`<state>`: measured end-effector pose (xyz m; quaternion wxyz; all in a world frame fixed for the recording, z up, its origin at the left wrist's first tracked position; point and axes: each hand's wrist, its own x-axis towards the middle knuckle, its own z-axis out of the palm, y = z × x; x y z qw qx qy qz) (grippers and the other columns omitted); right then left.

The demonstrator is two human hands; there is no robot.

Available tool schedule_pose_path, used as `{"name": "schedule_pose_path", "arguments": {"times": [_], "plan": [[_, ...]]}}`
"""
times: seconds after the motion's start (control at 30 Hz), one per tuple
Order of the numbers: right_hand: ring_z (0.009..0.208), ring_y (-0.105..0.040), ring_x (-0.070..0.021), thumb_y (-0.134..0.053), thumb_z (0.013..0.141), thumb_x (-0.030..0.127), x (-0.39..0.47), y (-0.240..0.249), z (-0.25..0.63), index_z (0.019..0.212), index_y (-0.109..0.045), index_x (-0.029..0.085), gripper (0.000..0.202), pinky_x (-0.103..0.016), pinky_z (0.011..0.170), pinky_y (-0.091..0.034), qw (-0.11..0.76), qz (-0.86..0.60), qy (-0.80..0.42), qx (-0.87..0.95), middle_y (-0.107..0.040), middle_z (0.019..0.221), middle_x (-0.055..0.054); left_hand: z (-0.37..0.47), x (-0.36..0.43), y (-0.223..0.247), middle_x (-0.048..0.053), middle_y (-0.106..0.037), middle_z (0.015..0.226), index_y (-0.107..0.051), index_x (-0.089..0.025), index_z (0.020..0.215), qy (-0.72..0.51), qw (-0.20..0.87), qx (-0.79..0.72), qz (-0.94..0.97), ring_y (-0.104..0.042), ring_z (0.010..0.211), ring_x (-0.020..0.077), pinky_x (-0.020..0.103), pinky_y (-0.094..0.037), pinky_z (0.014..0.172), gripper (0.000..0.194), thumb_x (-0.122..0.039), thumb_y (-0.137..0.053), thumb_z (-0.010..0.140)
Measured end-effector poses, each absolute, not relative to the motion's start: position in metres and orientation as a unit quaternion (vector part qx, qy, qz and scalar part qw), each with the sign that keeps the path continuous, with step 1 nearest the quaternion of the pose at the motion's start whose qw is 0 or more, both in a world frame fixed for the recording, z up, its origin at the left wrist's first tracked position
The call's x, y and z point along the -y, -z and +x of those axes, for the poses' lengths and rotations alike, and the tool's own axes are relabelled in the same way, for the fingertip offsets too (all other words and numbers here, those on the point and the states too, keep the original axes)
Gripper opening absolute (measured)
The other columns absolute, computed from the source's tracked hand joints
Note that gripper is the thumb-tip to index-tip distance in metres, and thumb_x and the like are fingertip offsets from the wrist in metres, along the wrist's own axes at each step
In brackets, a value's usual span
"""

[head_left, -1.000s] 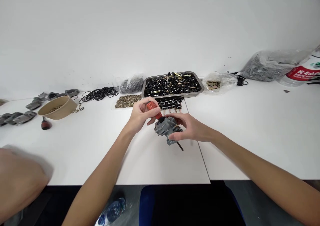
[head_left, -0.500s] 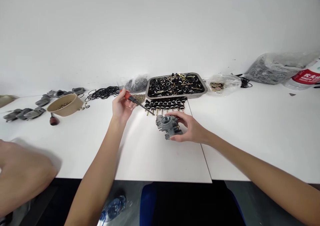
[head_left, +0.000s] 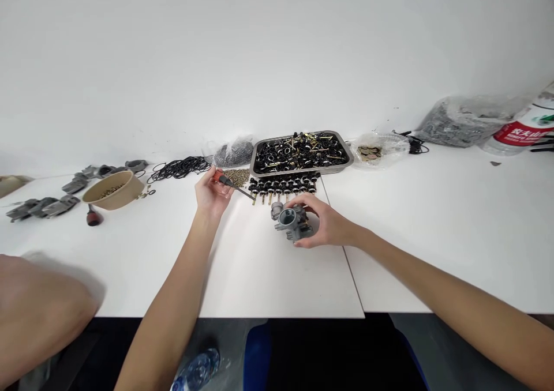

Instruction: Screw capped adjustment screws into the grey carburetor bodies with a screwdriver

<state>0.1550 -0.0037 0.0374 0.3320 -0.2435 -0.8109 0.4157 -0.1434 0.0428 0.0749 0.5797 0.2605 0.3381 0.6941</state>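
A person's bare hands work above a white table (head_left: 277, 281); the left hand (head_left: 211, 195), palm partly open, pinches the red handle of a screwdriver (head_left: 220, 177) between thumb and curled fingers, its dark shaft slanting down to the right, the tip near the left end of the rows of black fittings (head_left: 283, 184); the right hand (head_left: 322, 224), thumb and fingers opened wide in a C-shape, clasps a grey metal housing (head_left: 293, 222) by its right side, just in front of the fittings, its round bore facing up and toward the camera; directly behind the rows sits a metal tray (head_left: 303, 172) heaped with black, silver and brass-coloured parts; to its left lie small brass pieces (head_left: 239, 177), a clear bubble-wrap bag (head_left: 236, 151) of dark items and a tangle of black rings (head_left: 180, 168); farther left, a beige bowl (head_left: 121, 195) holds more small pieces, with a red-and-black handle (head_left: 93, 216) at its foot and grey castings (head_left: 41, 207) nearby; to the tray's right are a clear bag (head_left: 381, 149) with gold-coloured plates, a larger bag (head_left: 459, 123) of grey parts and a red-labelled bottle (head_left: 519, 132); another person's arm (head_left: 43, 304) reaches in at lower left
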Motion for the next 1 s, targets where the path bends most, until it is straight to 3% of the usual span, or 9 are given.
{"name": "schedule_pose_path", "arguments": {"times": [0.27,0.53,0.7,1.0], "plan": [[0.128,-0.045,-0.0290,-0.083,0.067,0.031,0.000,-0.048,0.165,0.141,-0.035,0.033,0.089,-0.048,0.107,-0.042,0.241,-0.238,-0.433,0.835,-0.039,0.140,-0.009,-0.139,-0.041,-0.074,-0.002,-0.044,0.047,-0.057,-0.015,0.070,-0.695,0.567,-0.342,0.281,-0.038,0.036,0.0111,0.023,-0.024,0.034,0.016,-0.023,-0.052,0.084],[0.127,-0.044,-0.0280,-0.081,0.066,0.031,0.000,-0.055,0.167,0.146,-0.029,0.032,0.096,-0.043,0.104,-0.043,0.204,-0.257,-0.421,0.845,-0.035,0.141,-0.010,-0.136,-0.042,-0.075,-0.002,-0.047,0.049,-0.055,-0.015,0.071,-0.697,0.553,-0.364,0.277,-0.040,0.035,0.0114,0.023,-0.028,0.036,0.011,-0.022,-0.055,0.080],[0.124,-0.046,-0.0299,-0.084,0.063,0.033,-0.001,-0.059,0.171,0.149,-0.029,0.032,0.102,-0.043,0.101,-0.046,0.169,-0.255,-0.422,0.853,-0.038,0.136,-0.010,-0.132,-0.040,-0.077,0.000,-0.053,0.053,-0.054,-0.015,0.070,-0.705,0.543,-0.364,0.275,-0.047,0.039,0.0132,0.027,-0.042,0.045,0.009,-0.018,-0.055,0.079],[0.123,-0.049,-0.0282,-0.087,0.060,0.035,-0.004,-0.069,0.180,0.146,-0.037,0.031,0.099,-0.040,0.103,-0.045,0.144,-0.236,-0.441,0.854,-0.042,0.137,-0.009,-0.111,-0.033,-0.076,0.003,-0.057,0.059,-0.058,-0.013,0.076,-0.648,0.572,-0.364,0.348,-0.054,0.044,0.0157,0.029,-0.047,0.046,0.007,-0.019,-0.060,0.077]]}}
